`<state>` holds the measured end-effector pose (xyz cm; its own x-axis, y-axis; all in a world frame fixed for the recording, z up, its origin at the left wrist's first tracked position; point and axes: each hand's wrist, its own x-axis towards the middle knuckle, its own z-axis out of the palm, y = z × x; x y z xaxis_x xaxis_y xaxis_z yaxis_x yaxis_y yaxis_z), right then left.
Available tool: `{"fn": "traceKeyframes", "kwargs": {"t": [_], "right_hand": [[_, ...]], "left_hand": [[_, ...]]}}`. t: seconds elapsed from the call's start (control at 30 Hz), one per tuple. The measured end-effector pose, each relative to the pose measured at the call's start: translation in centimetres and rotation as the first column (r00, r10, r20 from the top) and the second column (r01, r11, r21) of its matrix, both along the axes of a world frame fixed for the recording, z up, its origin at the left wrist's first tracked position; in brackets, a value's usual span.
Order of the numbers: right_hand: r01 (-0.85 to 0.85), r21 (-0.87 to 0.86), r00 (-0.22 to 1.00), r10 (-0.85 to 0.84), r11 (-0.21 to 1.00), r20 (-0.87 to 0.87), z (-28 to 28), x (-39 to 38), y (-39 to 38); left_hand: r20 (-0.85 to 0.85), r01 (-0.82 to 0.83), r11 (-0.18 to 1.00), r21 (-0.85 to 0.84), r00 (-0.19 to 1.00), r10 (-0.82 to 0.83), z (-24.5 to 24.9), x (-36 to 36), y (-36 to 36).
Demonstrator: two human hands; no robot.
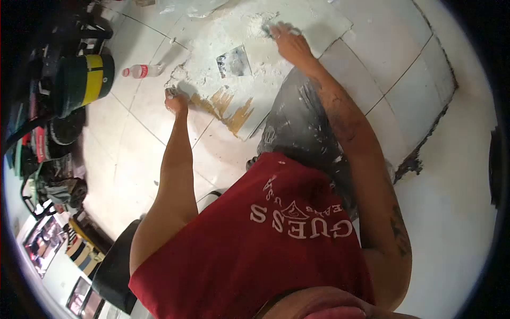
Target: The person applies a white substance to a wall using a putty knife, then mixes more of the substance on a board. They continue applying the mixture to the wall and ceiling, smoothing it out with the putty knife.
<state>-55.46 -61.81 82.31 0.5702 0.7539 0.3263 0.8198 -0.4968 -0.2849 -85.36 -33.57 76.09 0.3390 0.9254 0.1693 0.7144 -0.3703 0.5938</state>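
Observation:
My left hand (176, 102) is at the left edge of a flat board (313, 29) on the floor. Its fingers are curled and smeared with white; what they hold, if anything, is hidden. My right hand (293, 48) reaches to the board's far side, fingers stretched over a mound of white, paste-like material (258, 24). White residue coats much of the board, and brown patches (223, 103) show at its near corner. Between my hands lies a small square plate (234, 62) with a shiny, smeared surface.
A clear plastic bottle (142, 71) with a red label lies left of the board. Beyond it is a dark bucket (85, 82) with a yellow band. A grey plastic-like covering (300, 117) lies over my leg. Clear plastic sheeting (191, 6) is at the far edge.

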Motion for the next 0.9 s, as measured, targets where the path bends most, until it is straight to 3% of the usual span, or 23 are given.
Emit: {"fn": "traceKeyframes", "kwargs": {"t": [0.07, 0.1, 0.17, 0.23, 0.27, 0.37, 0.47, 0.6, 0.67, 0.77, 0.8, 0.9], "right_hand": [[-0.05, -0.102, 0.999, 0.051, 0.994, 0.012, -2.2, -0.9, 1.1], [-0.075, -0.183, 0.995, 0.084, 0.98, 0.045, -2.4, -1.1, 1.4], [-0.123, -0.353, 0.982, 0.165, 0.927, 0.091, -0.1, -4.2, 2.2], [-0.033, -0.352, 0.984, 0.091, 0.935, 0.15, 0.1, -5.9, 3.4], [0.012, -0.342, 0.982, 0.053, 0.94, 0.18, -0.1, -6.3, 4.0], [0.099, -0.394, 0.961, 0.016, 0.914, 0.278, -1.4, -6.3, 5.4], [0.067, -0.307, 0.939, 0.044, 0.949, 0.34, -3.2, -5.6, 6.0], [0.105, -0.275, 0.959, -0.024, 0.956, 0.282, -3.6, -4.1, 7.4], [0.18, -0.296, 0.969, -0.118, 0.938, 0.215, -3.4, -3.4, 8.1], [0.187, -0.283, 0.967, -0.126, 0.941, 0.22, -2.5, -0.3, 7.9], [0.163, -0.338, 0.983, -0.182, 0.927, -0.025, -1.1, 1.4, 7.7], [0.046, -0.441, 0.976, -0.135, 0.896, -0.171, 1.6, 7.2, 7.6]], "left_hand": [[0.076, 0.024, 0.997, 0.076, 0.997, -0.029, -2.3, -0.2, 0.1], [0.127, -0.007, 0.982, 0.191, 0.992, -0.018, -3.5, 0.3, 0.1], [0.336, -0.047, 0.982, 0.184, 0.942, -0.017, -3.8, 0.4, -0.5], [0.043, -0.069, 0.998, 0.005, 0.997, 0.069, -2.4, 0.3, -0.3], [0.001, -0.052, 0.999, 0.007, 0.999, 0.052, -2.9, 0.1, 0.2], [0.03, -0.029, 0.998, 0.052, 0.999, 0.028, -3.8, -0.2, 0.4], [0.116, 0.034, 0.99, 0.14, 0.992, -0.05, -9.3, -1.9, 1.8], [0.192, 0.007, 0.985, 0.171, 0.981, -0.04, -6.9, -0.9, 0.8], [0.155, -0.02, 0.99, 0.139, 0.988, -0.002, -5.5, -0.6, 0.8], [0.136, -0.033, 0.997, 0.071, 0.99, 0.023, -5.8, -0.6, 0.9], [0.139, -0.04, 0.998, 0.046, 0.99, 0.034, -6.3, -0.7, 1.0], [0.104, 0.019, 1.0, -0.014, 0.994, -0.018, -6.5, -1.0, 1.3]]}}
